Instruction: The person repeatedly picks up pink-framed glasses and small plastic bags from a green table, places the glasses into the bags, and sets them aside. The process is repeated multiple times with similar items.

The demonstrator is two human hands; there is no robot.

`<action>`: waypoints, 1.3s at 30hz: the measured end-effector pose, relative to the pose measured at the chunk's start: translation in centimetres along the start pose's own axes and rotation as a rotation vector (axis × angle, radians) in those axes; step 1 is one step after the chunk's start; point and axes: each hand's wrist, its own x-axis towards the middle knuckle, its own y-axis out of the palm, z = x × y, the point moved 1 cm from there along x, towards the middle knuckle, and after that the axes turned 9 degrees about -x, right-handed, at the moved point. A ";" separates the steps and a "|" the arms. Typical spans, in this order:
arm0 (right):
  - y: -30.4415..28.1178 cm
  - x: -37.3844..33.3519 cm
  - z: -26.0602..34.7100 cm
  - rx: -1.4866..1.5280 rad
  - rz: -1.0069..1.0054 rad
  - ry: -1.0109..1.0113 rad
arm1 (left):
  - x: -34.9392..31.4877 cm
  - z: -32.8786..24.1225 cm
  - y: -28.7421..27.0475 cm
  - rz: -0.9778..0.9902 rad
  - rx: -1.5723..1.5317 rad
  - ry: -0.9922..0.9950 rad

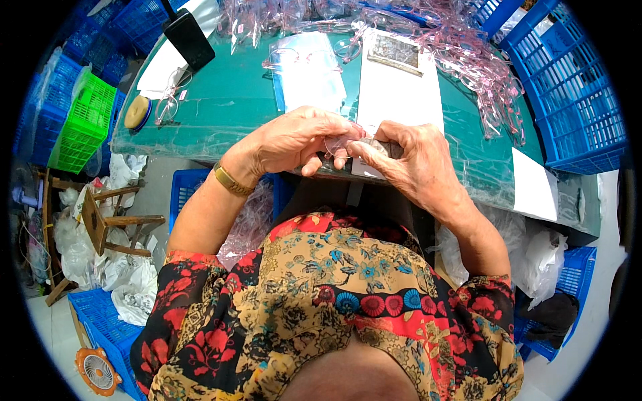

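Note:
Both hands meet over the front edge of the green table (234, 93). My left hand (294, 140), with a gold band at its wrist, pinches one side of a pair of clear, pinkish glasses (338, 144). The fingers of my right hand (421, 160) are closed on the other side. One thin, see-through lens shows between the fingertips; the rest of the glasses is hidden. Something greyish shows under the right fingers, too covered to name. Beyond the hands lie a white sheet (401, 97) and a bluish plastic sheet (307, 83) with clear glasses on it.
Many pink glasses (481, 80) are heaped along the table's far side and right. A black device (188, 40), loose glasses (167, 107) and a round pad (138, 112) are at left. Blue crates (568, 80) flank the table; a wooden stool (100, 220) stands left.

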 end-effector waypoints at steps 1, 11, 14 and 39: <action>0.0 0.0 0.0 -0.003 0.000 0.000 | 0.0 0.0 0.0 -0.008 -0.004 0.001; 0.0 0.1 -0.1 -0.031 -0.009 -0.012 | 0.1 0.0 -0.3 0.015 -0.010 -0.005; -0.1 0.1 0.0 -0.038 -0.008 -0.003 | 0.2 0.0 -1.1 0.065 -0.076 -0.062; -0.2 -0.2 -4.2 0.867 0.225 0.158 | -0.2 -0.4 -1.0 0.036 -0.191 -0.102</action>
